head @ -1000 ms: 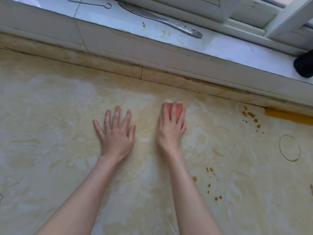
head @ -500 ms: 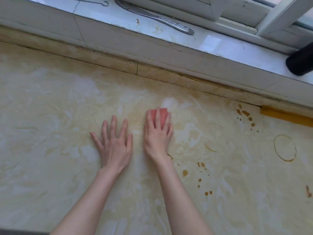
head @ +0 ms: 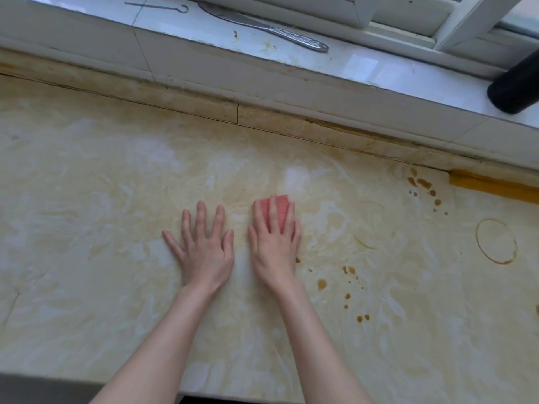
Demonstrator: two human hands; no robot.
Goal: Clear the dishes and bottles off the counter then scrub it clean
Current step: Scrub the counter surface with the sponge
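Pressing the pink sponge (head: 280,206) flat under my right hand (head: 274,246), fingers (head: 272,217) straight together; left hand (head: 204,252) spread on the counter (head: 110,293). Brown drips (head: 322,284) lie just right, nearest the sponge hand.

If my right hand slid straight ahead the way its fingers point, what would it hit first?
Probably the raised beige strip at the back of the counter; the right hand and pink sponge would cross only a soapy smear first.
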